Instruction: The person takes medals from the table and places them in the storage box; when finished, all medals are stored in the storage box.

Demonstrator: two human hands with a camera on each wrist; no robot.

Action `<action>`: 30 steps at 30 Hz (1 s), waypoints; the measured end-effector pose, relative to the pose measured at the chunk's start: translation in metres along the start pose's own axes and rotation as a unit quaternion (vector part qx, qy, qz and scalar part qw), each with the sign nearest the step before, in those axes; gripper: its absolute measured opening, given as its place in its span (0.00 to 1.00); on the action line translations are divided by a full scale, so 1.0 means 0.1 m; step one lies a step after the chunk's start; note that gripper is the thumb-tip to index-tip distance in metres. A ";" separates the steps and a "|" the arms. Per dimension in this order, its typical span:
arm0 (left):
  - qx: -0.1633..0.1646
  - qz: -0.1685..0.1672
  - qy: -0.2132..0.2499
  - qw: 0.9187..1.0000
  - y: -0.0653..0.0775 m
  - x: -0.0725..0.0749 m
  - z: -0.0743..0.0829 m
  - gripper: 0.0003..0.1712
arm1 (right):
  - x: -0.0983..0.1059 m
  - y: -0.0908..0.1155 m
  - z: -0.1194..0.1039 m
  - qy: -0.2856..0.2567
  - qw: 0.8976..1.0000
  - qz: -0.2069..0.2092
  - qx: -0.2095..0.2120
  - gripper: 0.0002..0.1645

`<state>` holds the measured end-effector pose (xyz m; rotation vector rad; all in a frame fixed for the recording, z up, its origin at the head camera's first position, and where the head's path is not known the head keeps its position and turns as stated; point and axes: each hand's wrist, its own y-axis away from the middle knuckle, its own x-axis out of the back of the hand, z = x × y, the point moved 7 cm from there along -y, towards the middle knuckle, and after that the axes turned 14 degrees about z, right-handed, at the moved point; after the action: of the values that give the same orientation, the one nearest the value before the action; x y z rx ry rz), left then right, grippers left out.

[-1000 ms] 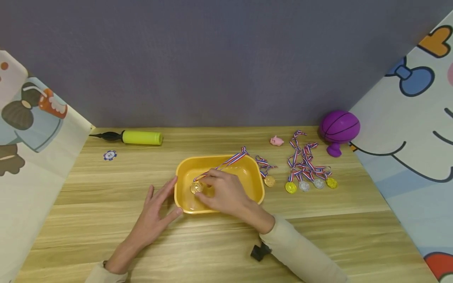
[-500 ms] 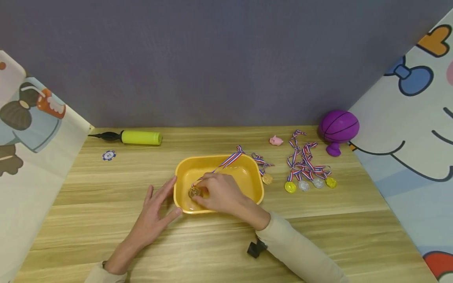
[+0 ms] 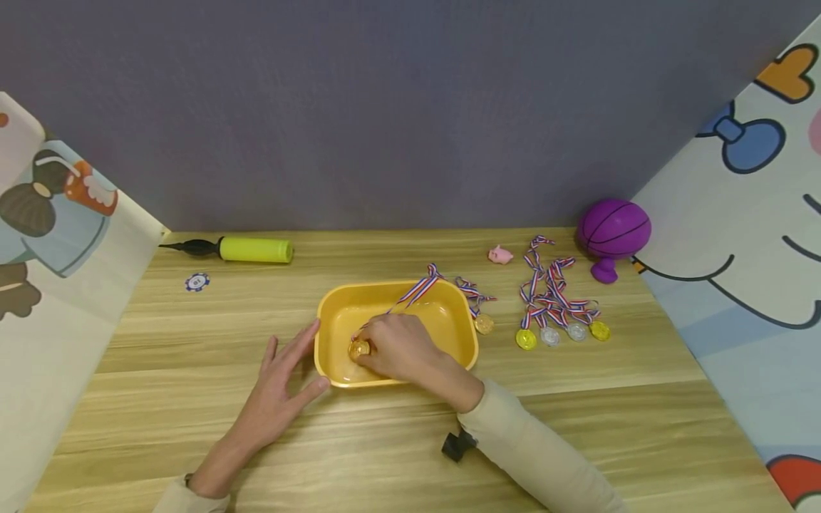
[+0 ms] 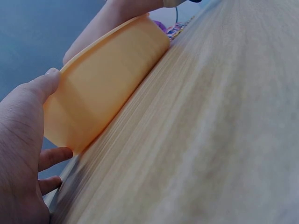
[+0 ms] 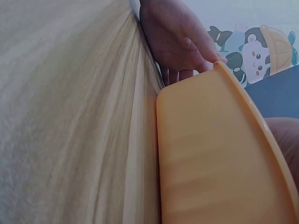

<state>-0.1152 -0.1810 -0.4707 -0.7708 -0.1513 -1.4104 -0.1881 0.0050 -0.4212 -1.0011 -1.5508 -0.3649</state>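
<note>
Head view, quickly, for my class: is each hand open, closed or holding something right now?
Left hand: open, touching the tray.
Right hand: holding a medal in the tray.

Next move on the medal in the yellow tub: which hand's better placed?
Right, I'd say. The right hand reaches inside the tub, its thumb and fingers at the medal. The left hand touches the tub's left end from outside, so it seems better suited to steadying.
</note>
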 end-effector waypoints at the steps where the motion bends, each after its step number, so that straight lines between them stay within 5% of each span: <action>1: 0.000 0.000 0.000 1.000 0.00 0.00 0.00 0.52 | 0.00 0.00 0.00 -0.001 1.000 0.000 -0.002 0.08; 8: -0.003 0.003 0.000 1.000 0.00 0.01 0.00 0.52 | -0.01 0.01 0.02 -0.004 1.000 -0.001 -0.005 0.15; 18: 0.000 0.000 -0.002 1.000 0.00 0.00 -0.01 0.52 | -0.01 0.01 0.04 0.012 1.000 -0.007 -0.008 0.07; 23: 0.003 -0.002 -0.002 1.000 0.00 0.00 -0.01 0.52 | 0.01 0.01 0.04 0.011 1.000 -0.008 -0.005 0.16; 27: 0.004 -0.003 -0.002 1.000 0.00 0.00 -0.02 0.52 | 0.04 0.02 0.06 0.008 1.000 -0.005 -0.011 0.07; 30: 0.004 -0.003 -0.001 1.000 0.01 0.00 -0.02 0.52 | 0.07 0.04 0.08 0.001 1.000 -0.003 -0.018 0.10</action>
<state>-0.1154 -0.1818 -0.4724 -0.7668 -0.1612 -1.4137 -0.1896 0.0152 -0.4182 -1.0244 -1.5497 -0.3998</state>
